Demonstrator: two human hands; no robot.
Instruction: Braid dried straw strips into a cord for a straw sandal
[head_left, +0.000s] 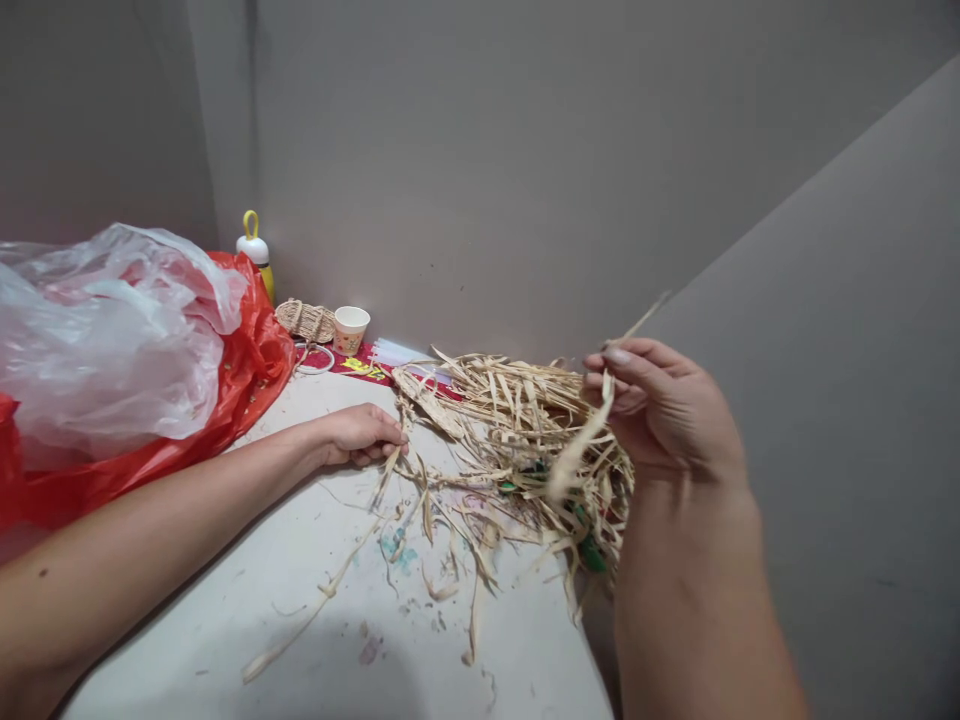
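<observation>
My left hand (365, 435) rests low over the white table, its fingers pinched on a braided straw cord (400, 420) with loose ends hanging down. Raised at the right, my right hand (660, 400) pinches a single pale straw strip (583, 446) between thumb and fingers; the strip's lower part is blurred and its thin tip points up to the right. Between the hands lies a large heap of dry straw strips (517, 395), with bits of green showing among them.
White plastic (112, 340) and a red bag (259, 345) cover the left side. Behind stand a yellow-and-white bottle (253, 248), a woven straw piece (304, 320) and a paper cup (350, 330). Straw scraps litter the white table (300, 620); a grey wall rises behind.
</observation>
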